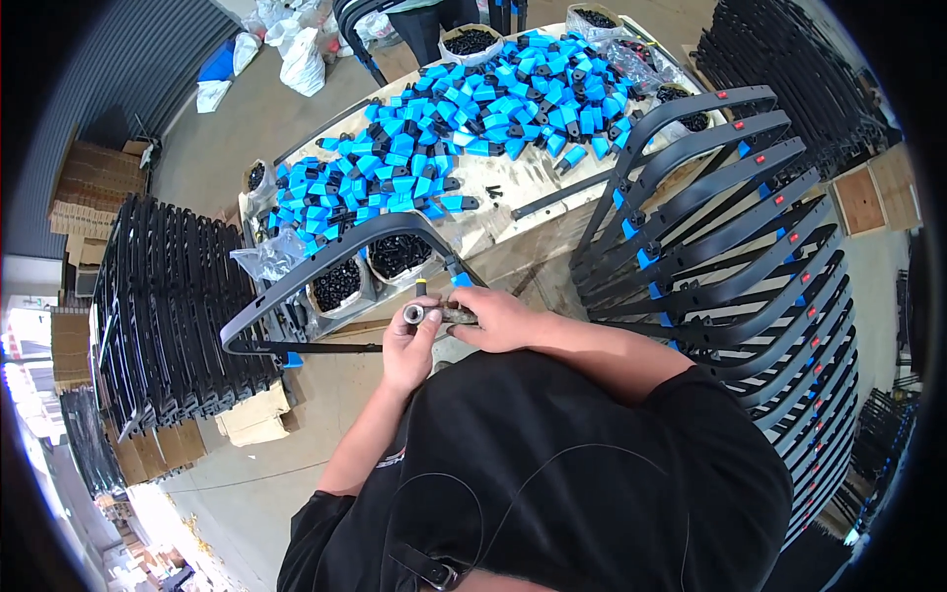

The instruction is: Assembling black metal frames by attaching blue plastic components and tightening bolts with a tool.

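In front of my body, both hands are closed round a socket tool (413,314) with a round, hollow silver end. My left hand (404,357) grips it close to that end. My right hand (499,320) has its fingers curled over the other end, hiding much of it. A small black piece with a yellow tip (421,287) sticks up just beyond the socket; whether it belongs to the tool I cannot tell. A curved black frame (330,259) with blue end pieces arches between me and the table, just past my hands.
Blue-and-black plastic parts (513,94) are heaped on the table (503,212). Bags of small black parts (400,255) stand along its edges. Nested black frames (750,247) rise at my right, more stacked frames (178,316) at left. Someone in dark trousers (429,30) stands across the table.
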Motion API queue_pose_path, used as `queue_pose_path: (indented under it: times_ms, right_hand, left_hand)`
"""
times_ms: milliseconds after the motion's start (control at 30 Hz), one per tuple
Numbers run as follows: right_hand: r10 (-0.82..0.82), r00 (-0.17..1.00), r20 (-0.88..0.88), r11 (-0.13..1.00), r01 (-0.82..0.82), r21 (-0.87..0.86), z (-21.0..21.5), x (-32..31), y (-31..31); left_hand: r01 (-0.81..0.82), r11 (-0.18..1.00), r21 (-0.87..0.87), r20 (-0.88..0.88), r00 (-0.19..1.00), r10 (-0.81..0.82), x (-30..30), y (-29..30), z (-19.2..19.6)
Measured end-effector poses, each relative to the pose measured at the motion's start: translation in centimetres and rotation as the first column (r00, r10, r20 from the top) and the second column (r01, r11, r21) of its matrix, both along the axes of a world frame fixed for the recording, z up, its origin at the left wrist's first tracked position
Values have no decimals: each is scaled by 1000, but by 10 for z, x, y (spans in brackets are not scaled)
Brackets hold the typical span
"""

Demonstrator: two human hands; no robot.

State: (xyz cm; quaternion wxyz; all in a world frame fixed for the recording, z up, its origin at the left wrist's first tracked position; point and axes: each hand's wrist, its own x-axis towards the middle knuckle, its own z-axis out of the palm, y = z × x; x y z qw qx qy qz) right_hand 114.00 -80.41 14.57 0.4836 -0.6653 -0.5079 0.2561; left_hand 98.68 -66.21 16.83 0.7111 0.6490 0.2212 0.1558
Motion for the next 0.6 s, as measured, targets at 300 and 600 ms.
queue_pose_path:
  times_ms: [300,600]
  right_hand:
    - [-305,941,-145,951,295,-89,14,22,-14]
    - [-411,866,-283,899,436,29,-24,37,-20]
  left_hand:
    - [-116,992,56,85,990,112,1,-2,18]
    - [-297,929,-219,-317,923,220,1,8,14]
